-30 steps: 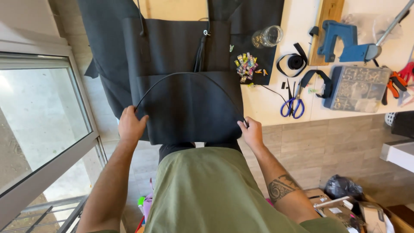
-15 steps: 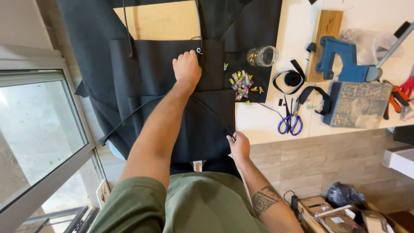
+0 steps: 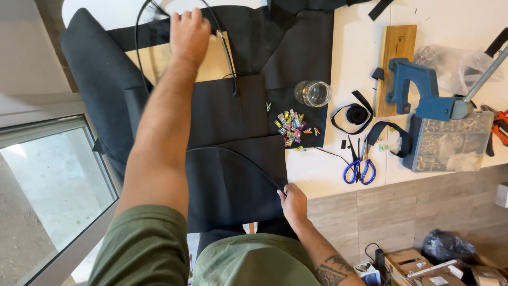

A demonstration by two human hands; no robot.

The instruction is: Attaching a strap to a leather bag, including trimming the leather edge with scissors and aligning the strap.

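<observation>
**Now Stretched Across the Black Fabric**

Nearest the camera, the right hand [image 3: 293, 204] sits at the table's front edge, its fingers curled down and pinching the lower right corner of the black fabric [image 3: 233, 180], where a thin black cord [image 3: 238, 156] meets that corner. The fabric lies flat over the white table [image 3: 349, 69], hanging a little past the near edge. From the corner the cord arcs up and left across the cloth.

Further out, to the right of the fabric, a heap of small coloured clips [image 3: 290, 126] lies loose on the cloth's edge. Beside it stands a clear glass jar [image 3: 313, 93]; what it holds cannot be told. Blue-handled scissors [image 3: 360, 168] rest on the bare table, near a roll of black strap [image 3: 355, 114]. A clear plastic compartment box [image 3: 452, 142] further right is filled with small metal fittings, and a blue hand press [image 3: 418, 87] stands just behind it, partly on a wooden board [image 3: 398, 50].

Farthest away, the left hand [image 3: 189, 33] reaches to the fabric's far end, palm down, fingers bent over the cloth beside a tan panel [image 3: 211, 66]; whether it grips the cord loop there cannot be told.

Half a second earlier that left hand lay lower on the fabric, near its middle; it has since moved farther up. The right hand has kept its corner.
</observation>
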